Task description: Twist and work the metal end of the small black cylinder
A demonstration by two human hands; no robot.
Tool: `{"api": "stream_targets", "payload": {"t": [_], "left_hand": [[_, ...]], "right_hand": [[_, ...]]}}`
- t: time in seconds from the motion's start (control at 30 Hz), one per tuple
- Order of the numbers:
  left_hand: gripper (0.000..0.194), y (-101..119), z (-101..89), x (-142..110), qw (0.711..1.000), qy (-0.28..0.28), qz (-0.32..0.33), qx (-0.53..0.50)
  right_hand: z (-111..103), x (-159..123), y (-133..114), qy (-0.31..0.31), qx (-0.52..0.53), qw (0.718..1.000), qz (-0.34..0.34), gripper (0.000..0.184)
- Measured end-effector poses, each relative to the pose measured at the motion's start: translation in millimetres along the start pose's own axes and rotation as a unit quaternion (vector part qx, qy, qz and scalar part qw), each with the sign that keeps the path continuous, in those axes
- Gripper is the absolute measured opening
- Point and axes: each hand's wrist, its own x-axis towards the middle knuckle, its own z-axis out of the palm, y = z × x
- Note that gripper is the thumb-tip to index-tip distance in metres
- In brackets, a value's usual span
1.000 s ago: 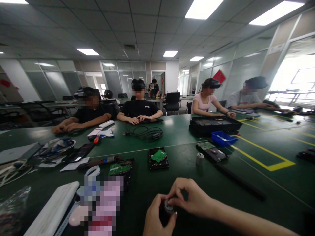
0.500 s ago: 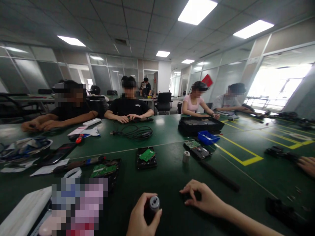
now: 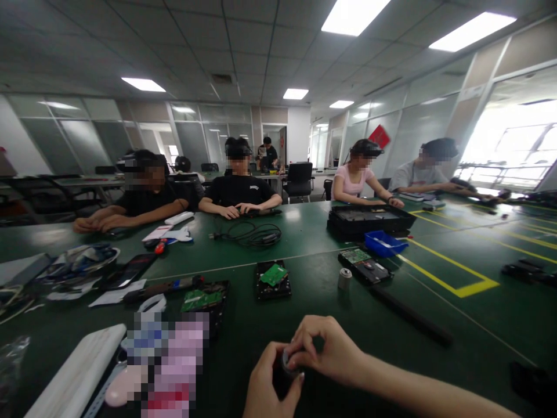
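Can (image 3: pixel 286 358): held in my left hand (image 3: pixel 270 380); my right hand (image 3: pixel 324 348) at its top (pinching or not, cannot tell), work seemingly unfinished; beyond it, another can (image 3: pixel 345 280), untouched.

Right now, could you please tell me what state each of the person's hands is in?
Left hand: closed around a small cylinder.
Right hand: curled at the cylinder's top; whether it grips anything cannot be told.
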Motion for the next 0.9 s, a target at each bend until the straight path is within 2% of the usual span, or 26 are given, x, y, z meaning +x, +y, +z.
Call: {"api": "stream_targets", "payload": {"t": [0.1, 0.33, 0.57, 0.67, 0.77, 0.83, 0.9], "left_hand": [[0.018, -4, 0.7, 1, 1.000, 0.000, 0.013, -0.002], [0.020, -4, 1.0, 0, 1.000, -0.001, 0.011, -0.007], [0.020, -1, 1.3, -1, 1.000, 0.016, -0.010, 0.003], [0.020, -1, 1.2, 0, 1.000, 0.019, -0.012, 0.005], [0.016, 0, 0.4, 1, 1.000, 0.008, -0.004, 0.005], [0.015, 0, -0.3, 1, 1.000, 0.005, 0.000, 0.008], [0.017, 0, -0.6, 1, 1.000, 0.013, -0.001, 0.014]], "right_hand": [[8, 2, 8, 0.000, 0.009, 1.000, 0.002, 0.046], [14, -1, 17, 0.007, 0.003, 1.000, 0.024, 0.044], [-6, 2, 6, 0.018, -0.024, 0.996, 0.087, 0.043], [-9, 0, 1, -0.009, -0.011, 0.997, 0.075, 0.034], [-1, 1, 1, -0.043, -0.032, 0.998, 0.043, 0.032], [2, 3, 2, -0.037, -0.029, 0.998, 0.031, 0.036], [-5, 4, 2, -0.005, -0.004, 0.999, 0.035, 0.040]]}}
